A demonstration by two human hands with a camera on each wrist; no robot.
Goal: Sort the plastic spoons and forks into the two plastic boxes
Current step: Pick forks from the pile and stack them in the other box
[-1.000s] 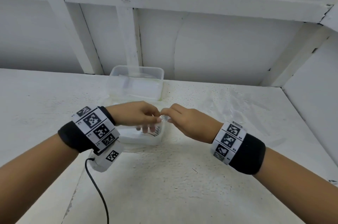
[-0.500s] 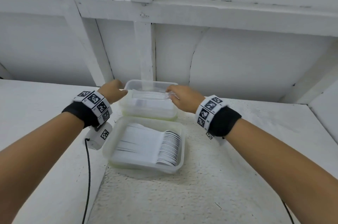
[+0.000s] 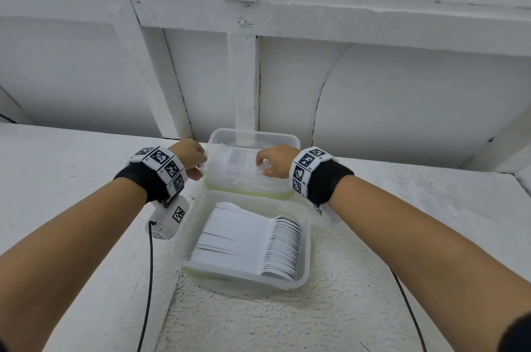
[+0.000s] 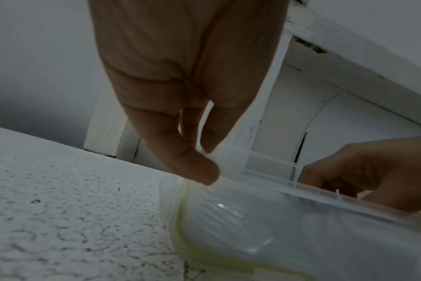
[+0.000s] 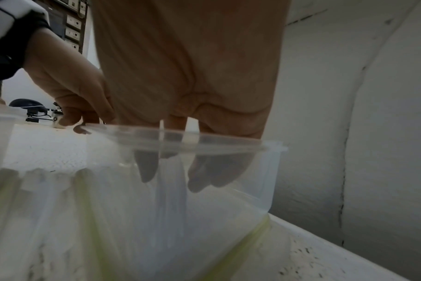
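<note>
Far clear box (image 3: 283, 139) at rear edge of white worktop (image 3: 402, 236), touching near box (image 3: 306, 254) holding stacked spoons (image 3: 283, 245). Left hand (image 3: 189, 157) pinching far box's left rim; right hand (image 3: 274, 160) curled over right rim, fingers inside.

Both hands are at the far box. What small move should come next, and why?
Probably lower the clear flat plastic piece into the far clear plastic box: the left hand and right hand pinch its ends level with the rim, and it looks not yet seated.
</note>
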